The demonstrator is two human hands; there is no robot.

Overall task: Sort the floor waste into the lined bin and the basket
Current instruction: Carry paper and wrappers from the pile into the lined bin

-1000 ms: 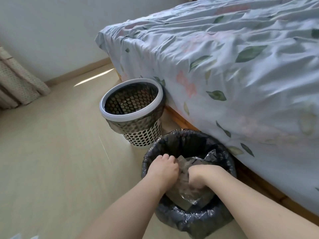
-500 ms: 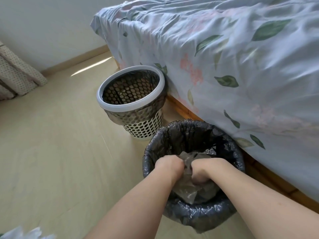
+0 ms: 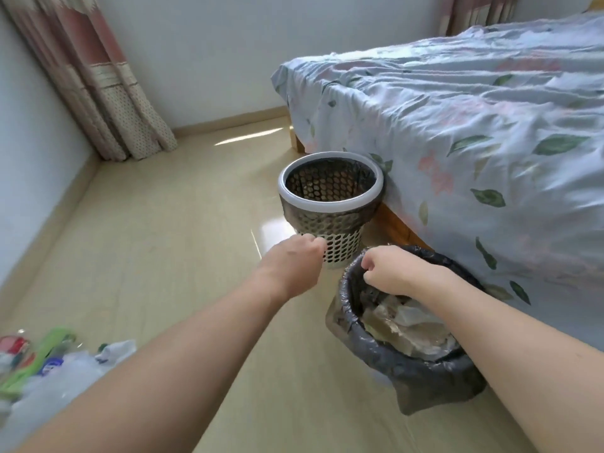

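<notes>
1. the lined bin (image 3: 421,367) stands on the wooden floor (image 3: 170,256) at lower right, close to the side of the bed (image 3: 474,142); its black liner (image 3: 434,390) is folded over the rim and hangs loose on the near side.
2. crumpled clear plastic (image 3: 411,325) lies inside it, filling the part of the inside that shows.
3. the right hand (image 3: 389,268) hovers over the far rim of that bin, fingers curled into a loose fist, with nothing visible in it.
4. the left hand (image 3: 291,266) is out over the floor, left of the bin, also curled with nothing seen in it (its knuckles overlap the lower wall of the basket in the view, but i cannot tell if they touch).
5. the basket (image 3: 330,204), white and perforated with a dark liner under its pale rim ring, stands just beyond the bin, against the bed's edge.
6. the remaining floor waste (image 3: 49,364) sits at lower left, well apart from both containers: blurred plastic wrappers, something green and something red.
7. a patterned curtain (image 3: 98,86) hangs in the far left corner.
</notes>
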